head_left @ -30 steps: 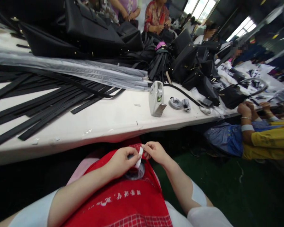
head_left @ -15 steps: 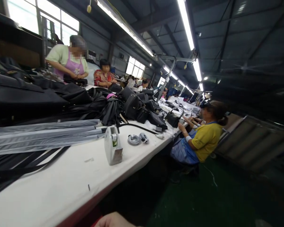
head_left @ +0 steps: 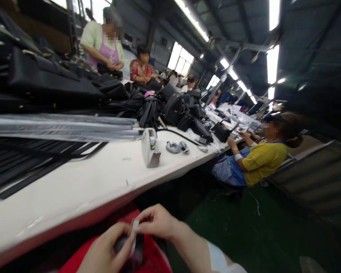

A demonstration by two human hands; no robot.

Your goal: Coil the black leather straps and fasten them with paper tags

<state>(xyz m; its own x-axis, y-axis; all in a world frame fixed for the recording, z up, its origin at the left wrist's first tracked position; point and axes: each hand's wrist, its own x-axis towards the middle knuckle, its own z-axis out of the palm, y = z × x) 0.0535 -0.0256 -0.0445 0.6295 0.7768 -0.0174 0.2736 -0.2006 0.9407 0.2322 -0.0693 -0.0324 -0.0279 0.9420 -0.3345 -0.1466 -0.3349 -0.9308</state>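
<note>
Low in the head view, my left hand and my right hand meet above a red garment on my lap. Between the fingertips of both is a small whitish strip, pinched from either side. Under my left fingers shows part of a dark, blurred thing; its kind is hidden. On the table's near part, apart from my hands, stands a white tape dispenser. Just right of it lie coiled grey tapes or cords.
The white table runs away to the right. Black straps, wrapped grey strips and black bags are heaped on it. A co-worker in yellow sits along the near edge; two others work across the table.
My view has tilted down and turned left. Both hands now show with the whitish strip between them; earlier only part of one hand was at the bottom edge.
</note>
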